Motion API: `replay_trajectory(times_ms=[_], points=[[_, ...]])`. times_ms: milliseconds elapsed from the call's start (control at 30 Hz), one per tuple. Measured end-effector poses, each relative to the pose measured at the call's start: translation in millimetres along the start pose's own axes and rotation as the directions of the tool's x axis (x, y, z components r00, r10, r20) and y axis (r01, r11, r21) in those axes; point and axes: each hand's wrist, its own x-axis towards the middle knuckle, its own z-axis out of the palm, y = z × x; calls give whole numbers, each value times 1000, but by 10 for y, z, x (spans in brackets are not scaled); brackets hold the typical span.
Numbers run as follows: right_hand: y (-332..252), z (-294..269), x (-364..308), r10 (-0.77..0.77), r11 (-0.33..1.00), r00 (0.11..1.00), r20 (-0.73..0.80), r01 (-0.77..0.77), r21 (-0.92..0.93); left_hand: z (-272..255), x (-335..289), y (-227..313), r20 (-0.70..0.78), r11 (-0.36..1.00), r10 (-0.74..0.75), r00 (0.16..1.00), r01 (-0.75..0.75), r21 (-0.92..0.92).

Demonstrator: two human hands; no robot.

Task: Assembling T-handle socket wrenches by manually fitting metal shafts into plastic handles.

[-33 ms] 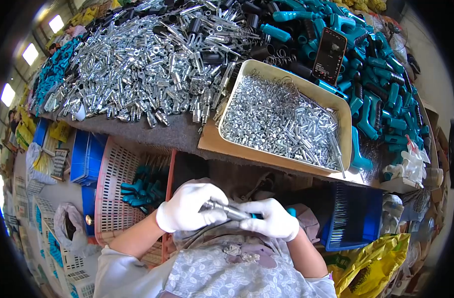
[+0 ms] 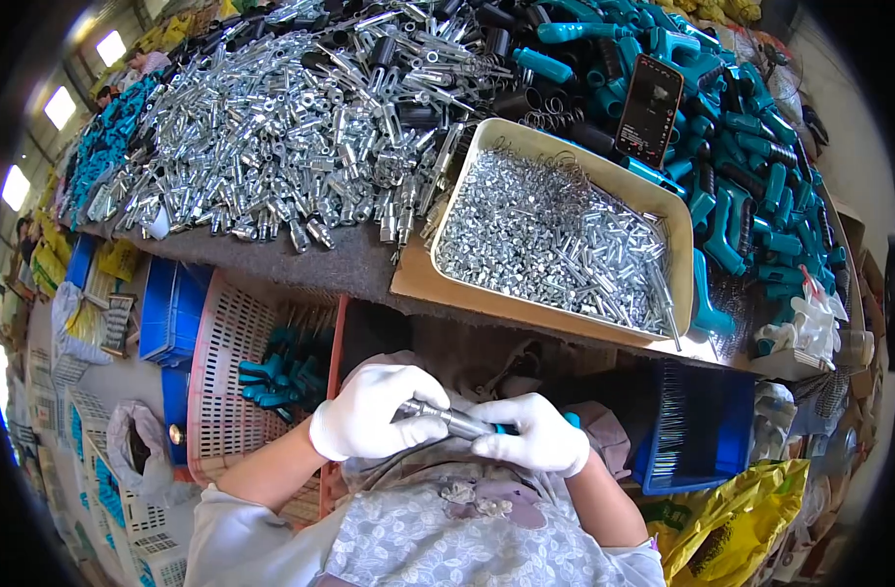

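Over my lap, my gloved left hand (image 2: 379,411) is closed round the grey metal shaft (image 2: 457,422) of a tool. My gloved right hand (image 2: 533,435) grips the other end, where a teal handle (image 2: 573,420) shows at both sides of the glove. The tool lies nearly level between the two hands, tilting down a little toward the right. Most of the handle is hidden by my right fingers. Beyond my hands, a cream tray (image 2: 540,292) full of small metal parts and pins stands at the bench's front edge.
A heap of metal shafts and sockets (image 2: 271,137) covers the left of the bench. Teal handles (image 2: 731,225) pile up at right around a phone (image 2: 650,110). Below are a pink basket (image 2: 222,391) holding teal handles, a blue crate (image 2: 702,430) and a yellow sack (image 2: 731,519).
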Motion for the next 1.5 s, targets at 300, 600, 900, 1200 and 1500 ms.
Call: replay_trajectory(times_ms=[300, 600, 900, 1200, 1500], points=[[-79, 364, 139, -370, 563, 862, -345, -87, -822, 395, -135, -105, -12, 366, -789, 615, 455, -812], [167, -72, -12, 5, 908, 954, 300, -130, 398, 108, -125, 72, 95, 989, 81, 992, -69, -128], [25, 50, -103, -73, 988, 986, -147, 52, -147, -103, 60, 296, 106, 950, -313, 944, 309, 52], [212, -126, -133, -17, 960, 972, 233, -50, 277, -46, 142, 261, 274, 926, 307, 911, -353, 136], [108, -82, -104, -127, 991, 992, 17, 127, 29, 44, 58, 225, 91, 997, 12, 996, -19, 80]])
